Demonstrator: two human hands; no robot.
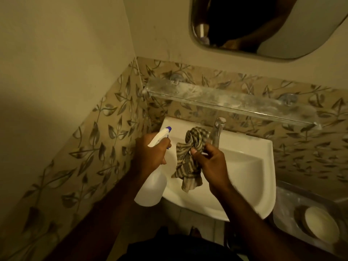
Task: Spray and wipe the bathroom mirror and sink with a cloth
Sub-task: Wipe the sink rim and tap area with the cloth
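My left hand (150, 153) grips a white spray bottle (151, 187) by its neck, a finger on the trigger; its blue-tipped nozzle points up and away. Over the white sink (250, 166), my right hand (211, 162) pinches a crumpled striped cloth (190, 159), which hangs down into the basin. Both hands hover above the sink's left half. A chrome tap (217, 130) stands at the sink's back edge, just right of the cloth. The mirror (263, 25) hangs on the wall at the upper right, showing a dark reflection.
A dusty glass shelf (226, 98) runs along the leaf-patterned tiles (105, 144) between mirror and sink. The left wall is close to the sink. At the lower right a metal ledge (286, 204) holds a round white dish (320, 223).
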